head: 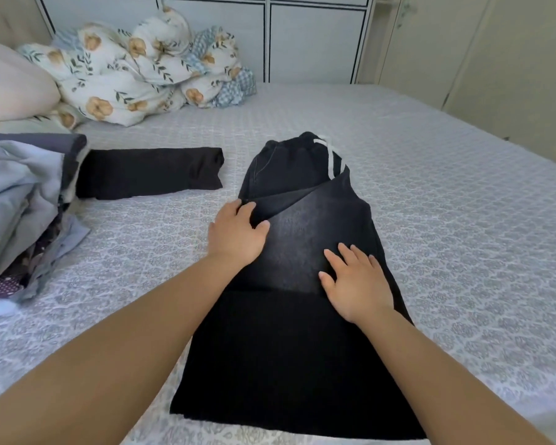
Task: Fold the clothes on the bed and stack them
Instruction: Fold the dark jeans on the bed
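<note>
Black trousers (289, 354) with a white drawstring lie lengthwise on the bed, waistband at the far end, one leg end folded up over the middle. My left hand (236, 234) rests flat on the left edge of that folded part, fingers straight. My right hand (355, 282) presses flat on the fabric lower right. A folded black garment (150, 173) lies to the left of the trousers. A pile of grey, blue and purple clothes (23, 200) sits at the left edge.
The grey patterned bedspread (463, 220) covers the bed. A crumpled floral duvet (135, 69) and a pink pillow (10, 85) lie at the head end. White cabinet doors (315, 40) stand behind the bed, cream wardrobe doors (495, 59) to the right.
</note>
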